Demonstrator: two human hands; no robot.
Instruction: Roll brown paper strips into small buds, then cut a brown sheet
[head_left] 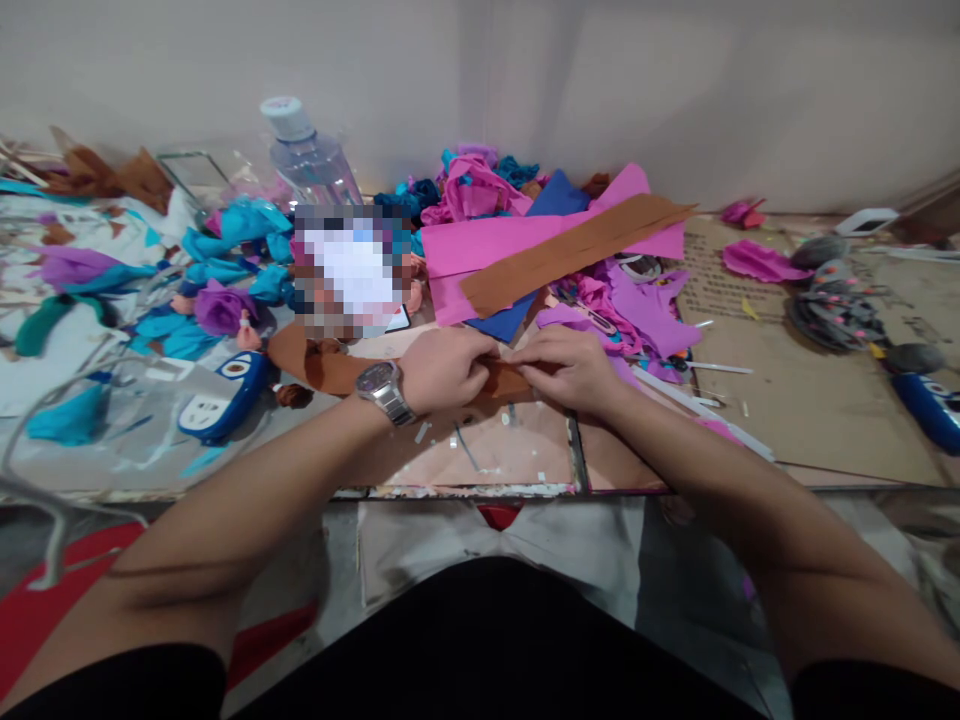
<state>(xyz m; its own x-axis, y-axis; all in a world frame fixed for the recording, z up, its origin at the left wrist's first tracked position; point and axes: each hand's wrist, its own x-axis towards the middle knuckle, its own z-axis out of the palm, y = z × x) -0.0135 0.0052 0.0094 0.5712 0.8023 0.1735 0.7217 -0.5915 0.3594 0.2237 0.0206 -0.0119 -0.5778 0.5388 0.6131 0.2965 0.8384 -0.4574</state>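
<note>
Near the middle of the worktable, my left hand and my right hand are close together with fingers closed on one brown crepe paper strip. Part of the strip shows between the hands; a brown length trails left behind my watch wrist and ends in a curled piece. My right thumb and fingertips pinch its right end, while my left fingers are bent over it. Just beyond my hands lie another long brown crepe strip, pink crepe sheets and a blue piece.
A clear bottle stands at the back beside a blurred-out phone. Turquoise and purple paper flowers and a blue-and-white case lie left. Purple scraps, cardboard and a dark grey bundle are right.
</note>
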